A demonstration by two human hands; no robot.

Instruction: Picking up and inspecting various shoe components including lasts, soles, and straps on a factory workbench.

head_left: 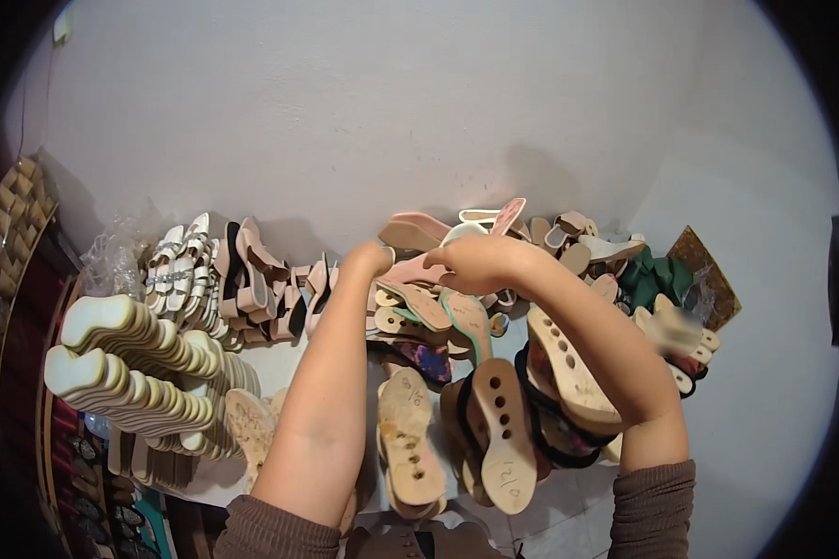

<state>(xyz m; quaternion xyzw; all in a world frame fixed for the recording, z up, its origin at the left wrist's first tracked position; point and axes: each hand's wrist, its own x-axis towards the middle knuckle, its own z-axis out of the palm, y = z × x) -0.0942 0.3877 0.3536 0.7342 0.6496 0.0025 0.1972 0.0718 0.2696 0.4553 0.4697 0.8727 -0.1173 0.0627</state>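
Observation:
Both my arms reach over a crowded table of shoes and soles. My left hand [369, 260] is closed beside a pink and tan sole [418, 232]; its fingers are mostly hidden, and so is whatever they hold. Just to the right, my right hand [480, 264] curls with thumb and forefinger bent around a sandal whose white strap [460, 232] and upright pink sole [508, 218] show behind it. Part of the grip is hidden by the hand itself. Below and between the hands lie a pink sole [420, 304] and a green-edged sole [470, 322].
Stacked cream soles [126, 396] stand at the left, with white sandals [183, 270] and pink heeled shoes [259, 279] behind. Near me, wooden shoe lasts [503, 433] with holes stand upright. Dark green pieces [657, 279] and a brown board [708, 270] are at the right.

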